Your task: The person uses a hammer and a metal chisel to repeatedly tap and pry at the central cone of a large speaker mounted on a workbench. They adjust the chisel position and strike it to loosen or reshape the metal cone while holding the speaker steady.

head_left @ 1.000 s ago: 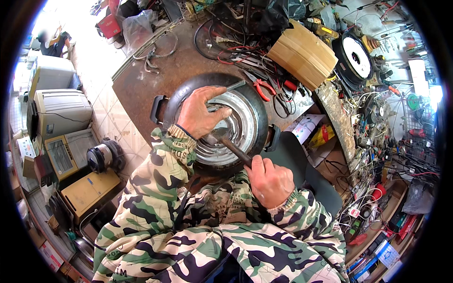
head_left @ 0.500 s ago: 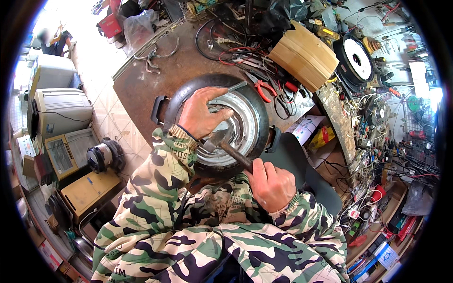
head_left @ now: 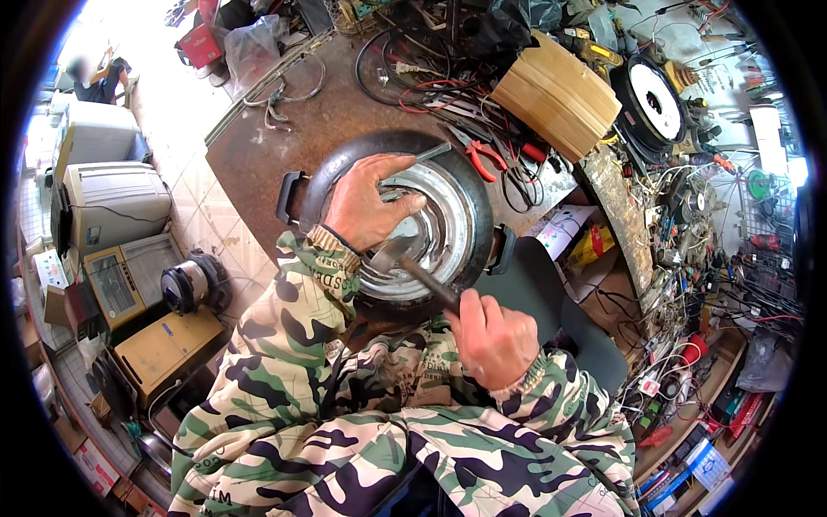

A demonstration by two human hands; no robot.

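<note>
My right hand (head_left: 498, 340), just past four o'clock from the centre of the wide round black pan-like piece with a ridged silver metal middle (head_left: 457, 228), has its fingers wrapped firmly round the dark handle of a steel-headed hammer (head_left: 431, 283). The hammer's head lies over the silver middle, toward six o'clock. My left hand (head_left: 366, 207) lies across the piece at ten o'clock, thumb and forefinger parted; a slim silver metal bar (head_left: 433, 153) pokes out past the forefinger toward one o'clock, but I can't make out whether my hidden fingers grip it. The piece sits right in front of me at the near side of the brown, rust-stained workbench (head_left: 250, 146); what bears its lower edge is hidden. I judge it stiff and fairly weighty, the dark rim perhaps slick, the thinner ridged metal likelier to dent than snap. To lift it I'd take the black loop-shaped side handles, one (head_left: 289, 198) between nine and ten o'clock, the other (head_left: 501, 250) just past three, rather than the rim. Red-handled pliers (head_left: 484, 159) lie near it at two o'clock.
</note>
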